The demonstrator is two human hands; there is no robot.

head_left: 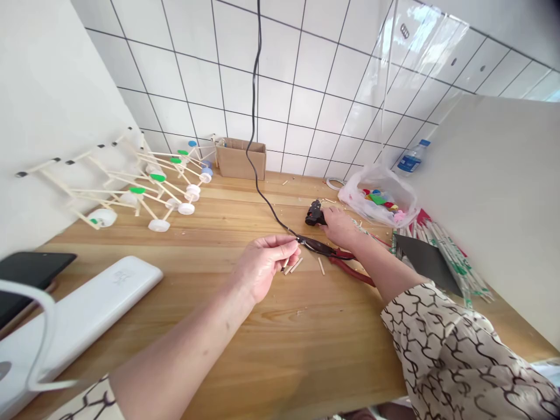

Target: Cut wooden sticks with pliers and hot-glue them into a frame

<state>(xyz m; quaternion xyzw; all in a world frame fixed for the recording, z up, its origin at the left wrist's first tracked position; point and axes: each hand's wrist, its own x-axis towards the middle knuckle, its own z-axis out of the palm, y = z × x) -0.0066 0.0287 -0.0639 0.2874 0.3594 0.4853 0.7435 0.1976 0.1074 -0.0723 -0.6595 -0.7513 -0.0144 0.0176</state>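
Left hand (268, 261) pinches a stick (286, 263) beside the corded tool (317, 245), likely for precision. Beyond that tool, right hand (339, 226) grasps a black device (314, 213).

The wooden table (324, 350) bears sticks (321, 266), pliers (355, 273) and a box (242, 160).

short pale stick (286, 263): dark lower end, slanted, partly hidden, above the table (306, 338) | black handheld tool (313, 214): bulky, rear part covered, farther back than the stick, contact with table unclear
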